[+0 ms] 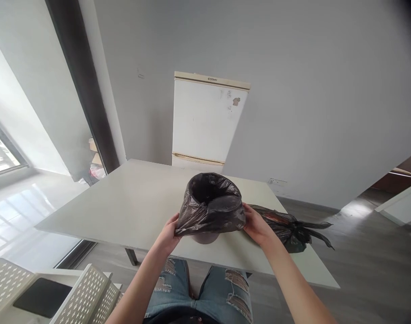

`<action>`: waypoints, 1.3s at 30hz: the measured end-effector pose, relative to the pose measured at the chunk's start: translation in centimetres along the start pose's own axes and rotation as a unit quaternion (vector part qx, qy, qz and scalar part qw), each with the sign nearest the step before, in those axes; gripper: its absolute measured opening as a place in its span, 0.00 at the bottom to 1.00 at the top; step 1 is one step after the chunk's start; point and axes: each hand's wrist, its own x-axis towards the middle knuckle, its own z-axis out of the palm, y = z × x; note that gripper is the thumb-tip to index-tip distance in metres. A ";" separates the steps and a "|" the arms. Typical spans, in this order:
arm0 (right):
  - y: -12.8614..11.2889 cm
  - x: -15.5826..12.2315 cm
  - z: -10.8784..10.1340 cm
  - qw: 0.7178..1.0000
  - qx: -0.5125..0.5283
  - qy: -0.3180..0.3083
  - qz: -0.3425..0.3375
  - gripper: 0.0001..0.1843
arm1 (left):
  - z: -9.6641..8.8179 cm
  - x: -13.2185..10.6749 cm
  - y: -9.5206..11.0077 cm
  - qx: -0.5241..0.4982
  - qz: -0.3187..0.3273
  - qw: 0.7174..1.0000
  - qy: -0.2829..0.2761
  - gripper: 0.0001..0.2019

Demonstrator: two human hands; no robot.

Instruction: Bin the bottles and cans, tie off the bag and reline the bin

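Note:
A small bin (204, 237) stands near the front edge of a white table (124, 207). A black plastic bag (210, 204) lines it, its mouth open and its edge folded down over the rim. My left hand (168, 236) grips the bag's lower left edge, fingers curled on the plastic. My right hand (256, 225) holds the bag's right side, fingers closed against it. Just right of that hand lies a tied, filled dark bag (289, 229) on the table.
A white fridge (207, 121) stands against the grey wall behind the table. White perforated chairs (87, 297) sit at lower left. A bright window (3, 157) lights the glossy floor on the left. Grey wood flooring stretches right of the table.

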 end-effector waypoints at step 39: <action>-1.8 -5.8 4.7 0.714 -0.478 0.027 -0.510 0.36 | -5.2 0.9 -4.9 0.635 0.246 0.730 -0.061 0.30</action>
